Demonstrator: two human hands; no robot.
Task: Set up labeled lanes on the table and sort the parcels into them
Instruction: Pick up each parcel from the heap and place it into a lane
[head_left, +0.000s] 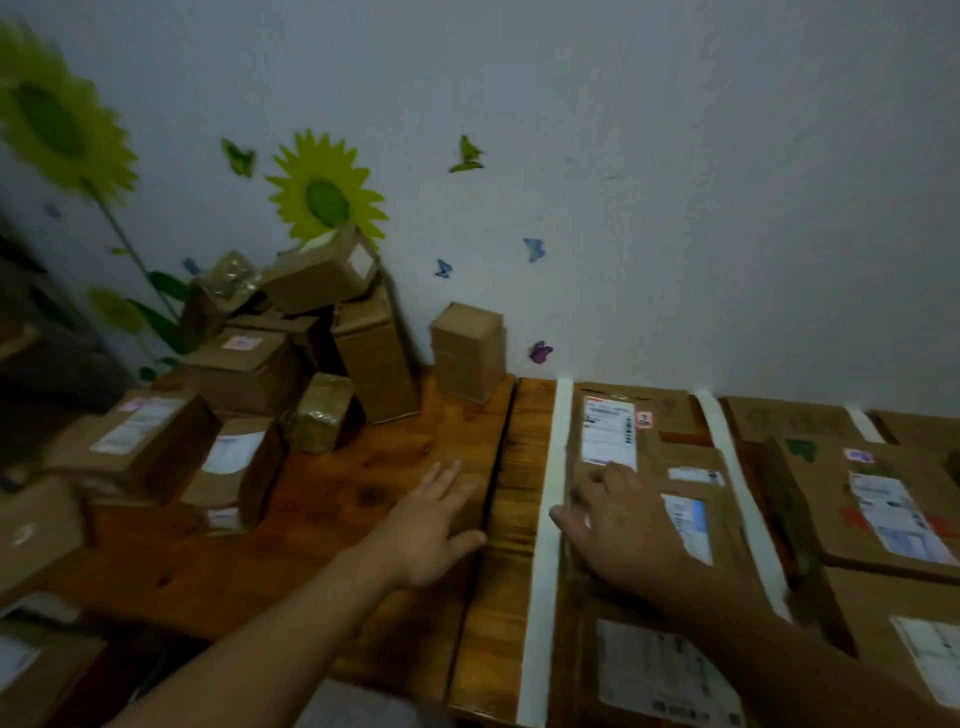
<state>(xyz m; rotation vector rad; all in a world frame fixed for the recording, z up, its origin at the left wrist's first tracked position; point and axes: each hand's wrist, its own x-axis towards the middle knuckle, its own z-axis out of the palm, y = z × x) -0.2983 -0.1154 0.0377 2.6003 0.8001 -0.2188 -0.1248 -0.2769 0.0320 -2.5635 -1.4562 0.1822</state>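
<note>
Brown cardboard parcels (244, 364): split into two groups on the orange-brown wooden counter (363, 467). Unsorted heap at the left rear, against the wall. Sorted flat ones to the right, laid in lanes between long white tape strips (550, 493).

Heap: stacked loosely, with several boxes tilted. Topmost tilted brown box (319, 273): leaning on its neighbours, no flat seat. Risk: collapse toward the left edge of the counter on pulling a lower box first. Take from the top down.

Flat brown parcel with a white shipping label (608, 431): lying in the first lane, just beside the tape strip. Risk: edge carried across the strip by a sideways shove, tape lifted or wrinkled, lane boundary lost. Press down, not across.

Small upright brown carton (467, 353): standing alone near the wall, apart from the heap, tall for its base. Risk: toppling from a forearm brush on the way to the heap.

Right grip (618, 525): fingers spread flat on the labelled parcel, thumb reaching toward the tape strip, nothing pinched.

Left grip (431, 525): fingers straight and spread over bare counter, holding nothing. Contact with the wood not determinable.

Lane markings (789, 418) at the far end: blurred, not legible. Risk: misplacement without a check of the marking before each drop.
</note>
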